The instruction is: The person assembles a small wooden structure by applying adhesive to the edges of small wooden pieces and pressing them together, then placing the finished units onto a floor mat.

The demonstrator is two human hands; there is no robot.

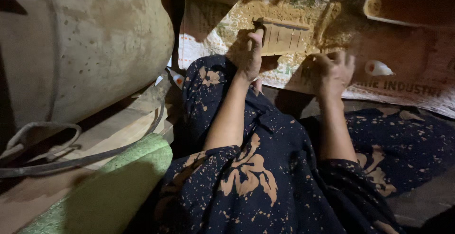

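Both of your hands were stretched forward over your lap, arms nearly straight, toward a small slatted wooden frame lying on a printed sack sheet dusted with sandy powder. Your left hand rested at the frame's near left corner, fingers curled and pressed against its edge, so the frame sat just beyond and to the right of those fingertips. Your right hand was clenched into a loose fist just below the frame's right end; whether it gripped anything could not be told. Beyond that hand stood a shallow tray, and just right of it lay a small white object. Far left of your left arm loomed a large pale drum.
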